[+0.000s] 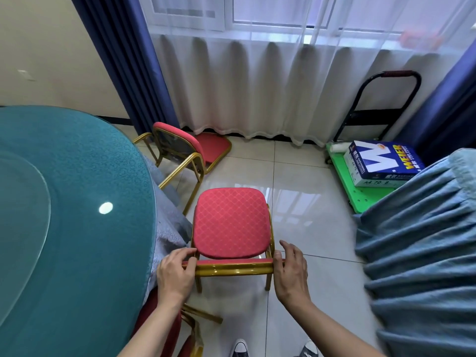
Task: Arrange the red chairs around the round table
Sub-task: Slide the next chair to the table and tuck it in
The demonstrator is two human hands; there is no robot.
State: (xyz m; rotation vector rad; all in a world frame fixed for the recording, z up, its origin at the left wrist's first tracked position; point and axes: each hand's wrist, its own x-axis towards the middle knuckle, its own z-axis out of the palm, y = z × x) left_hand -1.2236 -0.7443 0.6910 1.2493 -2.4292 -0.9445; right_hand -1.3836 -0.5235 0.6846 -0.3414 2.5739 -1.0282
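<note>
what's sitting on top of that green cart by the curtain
On the green cart sit a blue and white paper box and a white roll beside it. The blue cloth covers the cart's right end.

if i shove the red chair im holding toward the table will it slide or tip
Probably slides: the glossy floor tiles look slick under its thin legs. The red chair looks rigid, metal-framed. Both hands hold the backrest top, so a high shove might tip it.

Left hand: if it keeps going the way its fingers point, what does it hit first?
The left hand grips the chair's top rail; its fingers point ahead and slightly right, so likely the red seat just beyond, though depth is unclear.
</note>
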